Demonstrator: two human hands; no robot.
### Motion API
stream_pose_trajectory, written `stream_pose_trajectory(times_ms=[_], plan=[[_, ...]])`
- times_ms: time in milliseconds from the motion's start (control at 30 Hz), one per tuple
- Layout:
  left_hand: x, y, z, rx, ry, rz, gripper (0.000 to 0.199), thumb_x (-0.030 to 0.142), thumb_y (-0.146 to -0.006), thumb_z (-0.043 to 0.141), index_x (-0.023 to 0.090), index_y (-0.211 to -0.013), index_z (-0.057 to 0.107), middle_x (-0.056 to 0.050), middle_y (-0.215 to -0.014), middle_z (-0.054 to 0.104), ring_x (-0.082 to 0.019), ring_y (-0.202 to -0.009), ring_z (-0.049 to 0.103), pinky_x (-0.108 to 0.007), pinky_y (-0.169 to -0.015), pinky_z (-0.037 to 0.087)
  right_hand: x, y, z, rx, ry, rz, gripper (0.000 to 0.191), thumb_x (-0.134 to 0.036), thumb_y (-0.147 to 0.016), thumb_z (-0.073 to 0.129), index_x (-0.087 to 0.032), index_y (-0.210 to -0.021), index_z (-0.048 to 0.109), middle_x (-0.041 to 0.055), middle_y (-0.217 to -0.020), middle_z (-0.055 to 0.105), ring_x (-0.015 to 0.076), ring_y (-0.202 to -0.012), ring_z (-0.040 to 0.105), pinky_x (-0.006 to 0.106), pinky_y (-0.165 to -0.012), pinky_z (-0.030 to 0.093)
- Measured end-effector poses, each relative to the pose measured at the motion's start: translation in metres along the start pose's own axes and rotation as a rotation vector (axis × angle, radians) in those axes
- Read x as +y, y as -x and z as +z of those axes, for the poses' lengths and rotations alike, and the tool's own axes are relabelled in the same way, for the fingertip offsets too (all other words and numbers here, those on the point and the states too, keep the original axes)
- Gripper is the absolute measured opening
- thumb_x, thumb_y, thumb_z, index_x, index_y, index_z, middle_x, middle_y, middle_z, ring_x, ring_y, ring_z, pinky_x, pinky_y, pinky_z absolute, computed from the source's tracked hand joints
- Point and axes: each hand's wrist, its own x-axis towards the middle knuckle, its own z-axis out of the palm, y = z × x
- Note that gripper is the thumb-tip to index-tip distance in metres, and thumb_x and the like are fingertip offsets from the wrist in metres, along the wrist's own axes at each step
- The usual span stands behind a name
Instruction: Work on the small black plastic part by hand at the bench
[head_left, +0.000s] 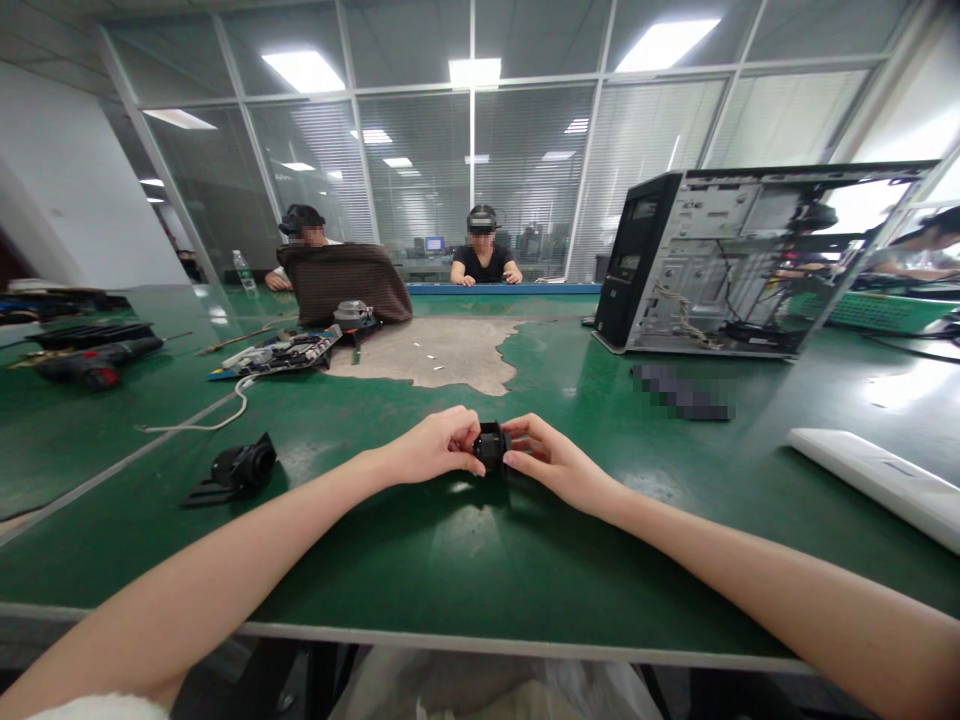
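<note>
Between my two hands is a small black part (491, 447), roughly cylindrical with a flat flange on its right side; I cannot tell its exact kind. My left hand (442, 445) grips its left side, with the fingers curled and the thumb below. My right hand (551, 460) holds the flange side between thumb and fingertips. Both hands are just above the green table (420, 570). To the left of my left hand lies a similar black part (240, 468) with a round end and a flat plate.
An open computer case (697, 260) stands at the right, with a white flat device (885, 475) before it. A circuit board (281, 352) with a white cable lies back left, near a brown cloth-covered thing (341, 280). A power drill (101, 360) lies far left. Other people sit beyond.
</note>
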Motion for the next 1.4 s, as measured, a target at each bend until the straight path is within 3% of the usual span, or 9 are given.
stream_pose_trajectory(times_ms=[200, 433, 533, 867, 1033, 1133, 1233, 1300, 1400], plan=[[-0.0010, 0.0002, 0.0001, -0.004, -0.004, -0.003, 0.028, 0.030, -0.066, 0.069, 0.018, -0.071, 0.044, 0.006, -0.071, 0.042, -0.010, -0.065, 0.041, -0.021, -0.056, 0.032, -0.0009, 0.0040, 0.0001, -0.037, -0.069, -0.032, 0.033, -0.030, -0.070, 0.068, -0.022, -0.092, 0.045, 0.0025, -0.100, 0.052, 0.0168, -0.092, 0.057, 0.035, -0.081, 0.050], [-0.0029, -0.0001, 0.0013, 0.001, 0.021, -0.009, 0.030, 0.031, -0.067, 0.070, 0.017, -0.071, 0.043, 0.006, -0.070, 0.041, -0.009, -0.064, 0.041, -0.020, -0.056, 0.031, -0.0042, 0.0020, 0.0015, 0.036, 0.020, -0.010, 0.018, -0.032, -0.080, 0.057, -0.020, -0.090, 0.048, 0.0031, -0.095, 0.055, 0.0181, -0.093, 0.057, 0.036, -0.082, 0.047], [-0.0020, -0.0003, 0.0008, -0.003, 0.011, -0.004, 0.029, 0.032, -0.067, 0.069, 0.017, -0.071, 0.044, 0.006, -0.070, 0.041, -0.009, -0.064, 0.041, -0.020, -0.056, 0.031, -0.0032, 0.0007, 0.0018, 0.053, 0.042, -0.007, 0.024, -0.030, -0.079, 0.057, -0.021, -0.098, 0.045, 0.0037, -0.098, 0.054, 0.0172, -0.091, 0.058, 0.035, -0.081, 0.047], [-0.0006, 0.0000, 0.0006, -0.002, 0.008, -0.017, 0.028, 0.030, -0.066, 0.069, 0.017, -0.073, 0.046, 0.006, -0.070, 0.042, -0.010, -0.064, 0.041, -0.021, -0.056, 0.032, -0.0012, 0.0049, -0.0008, -0.063, -0.064, 0.012, 0.033, -0.031, -0.073, 0.066, -0.022, -0.094, 0.042, 0.0036, -0.097, 0.056, 0.0175, -0.092, 0.058, 0.035, -0.079, 0.049], [-0.0003, 0.0000, -0.0005, 0.000, 0.015, -0.025, 0.028, 0.032, -0.066, 0.069, 0.017, -0.070, 0.045, 0.005, -0.070, 0.042, -0.010, -0.063, 0.041, -0.020, -0.055, 0.033, 0.0001, 0.0027, -0.0003, -0.017, -0.039, 0.008, 0.021, -0.035, -0.081, 0.056, -0.021, -0.091, 0.045, 0.0025, -0.093, 0.057, 0.0160, -0.089, 0.059, 0.035, -0.081, 0.047], [-0.0006, 0.0007, 0.0005, 0.004, 0.039, -0.038, 0.029, 0.032, -0.064, 0.069, 0.017, -0.070, 0.045, 0.005, -0.071, 0.043, -0.010, -0.063, 0.043, -0.020, -0.055, 0.035, 0.0005, 0.0013, 0.0001, 0.010, -0.045, 0.006, 0.026, -0.032, -0.078, 0.059, -0.021, -0.095, 0.044, 0.0036, -0.100, 0.054, 0.0171, -0.093, 0.059, 0.035, -0.083, 0.047], [-0.0013, 0.0014, 0.0031, -0.029, 0.185, -0.108, 0.033, 0.029, -0.065, 0.069, 0.018, -0.086, 0.046, 0.005, -0.073, 0.049, -0.010, -0.062, 0.050, -0.021, -0.056, 0.038, 0.0006, 0.0008, -0.0002, -0.010, -0.061, 0.022, 0.029, -0.030, -0.076, 0.061, -0.021, -0.098, 0.044, 0.0047, -0.103, 0.053, 0.0173, -0.094, 0.058, 0.036, -0.083, 0.047], [-0.0021, 0.0013, 0.0043, -0.045, 0.278, -0.147, 0.052, 0.026, -0.066, 0.069, 0.020, -0.108, 0.039, 0.003, -0.078, 0.055, -0.011, -0.063, 0.055, -0.023, -0.058, 0.042, 0.0004, 0.0010, -0.0007, -0.037, -0.069, 0.008, 0.028, -0.028, -0.075, 0.063, -0.021, -0.094, 0.044, 0.0048, -0.103, 0.054, 0.0177, -0.095, 0.058, 0.035, -0.082, 0.048], [-0.0035, 0.0004, 0.0042, -0.045, 0.222, -0.141, 0.067, 0.024, -0.066, 0.069, 0.022, -0.123, 0.034, 0.000, -0.086, 0.056, -0.014, -0.067, 0.059, -0.026, -0.063, 0.045, -0.0004, 0.0016, -0.0011, -0.026, -0.041, 0.002, 0.031, -0.026, -0.070, 0.067, -0.021, -0.089, 0.044, 0.0044, -0.101, 0.054, 0.0187, -0.096, 0.057, 0.034, -0.076, 0.051]])
